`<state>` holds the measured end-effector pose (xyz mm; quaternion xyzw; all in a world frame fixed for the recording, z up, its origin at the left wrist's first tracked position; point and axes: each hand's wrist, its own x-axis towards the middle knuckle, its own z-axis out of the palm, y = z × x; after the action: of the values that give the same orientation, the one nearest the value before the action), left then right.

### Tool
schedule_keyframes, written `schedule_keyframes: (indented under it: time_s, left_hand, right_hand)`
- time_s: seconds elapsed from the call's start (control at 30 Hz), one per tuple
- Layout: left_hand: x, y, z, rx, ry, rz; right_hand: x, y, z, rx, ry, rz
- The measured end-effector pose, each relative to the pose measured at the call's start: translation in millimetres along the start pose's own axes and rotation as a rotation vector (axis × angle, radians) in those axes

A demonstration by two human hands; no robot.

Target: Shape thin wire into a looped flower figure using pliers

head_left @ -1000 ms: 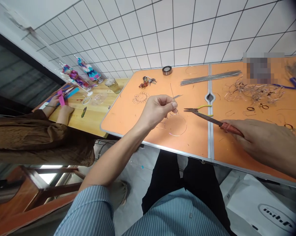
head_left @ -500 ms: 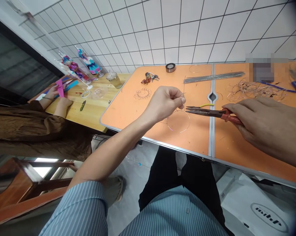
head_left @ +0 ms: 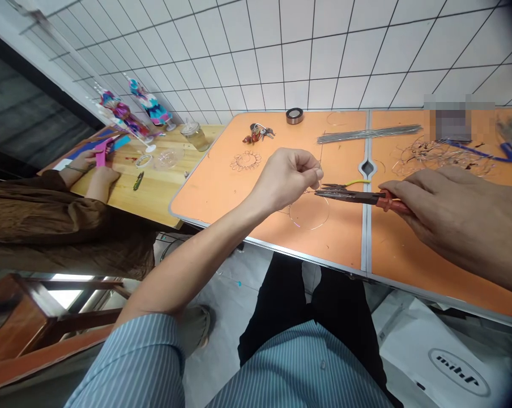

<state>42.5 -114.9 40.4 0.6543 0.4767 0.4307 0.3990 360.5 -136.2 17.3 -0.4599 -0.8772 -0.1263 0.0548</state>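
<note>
Between the pinched fingers of my left hand is a thin wire that sticks up above the fingertips. My right hand grips the red handles of long-nose pliers. The plier tips lie just right of my left fingertips, close to the wire; whether they bite on it I cannot tell. Below them, a thin wire ring shows over the orange table. Behind the pliers, a second tool with a yellow handle lies on the table. A flower-shaped wire piece lies left of my left hand.
Toward the wall are a tape roll, a bundle of straight wires, keys and a tangle of wire. A metal seam splits the orange table. At the left, another person's hands hold pink material by a lidded cup.
My right hand has brought the pliers slightly left, so their tips are nearer my left fingertips. My left hand keeps its pinch in nearly the same place.
</note>
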Motion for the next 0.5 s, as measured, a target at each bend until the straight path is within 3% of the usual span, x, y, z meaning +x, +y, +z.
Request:
schedule_keyframes:
  time_s: [0.13,0.5]
  left_hand:
    - [0.6,-1.4,-0.1,0.008,0.002,-0.003]
    - [0.9,-3.9,-1.8,0.026,-0.005,-0.010]
  right_hand:
    - [0.9,-1.6,-1.0,-0.118,0.047,-0.076]
    - [-0.8,-6.3,1.8,-0.071,0.144,-0.068]
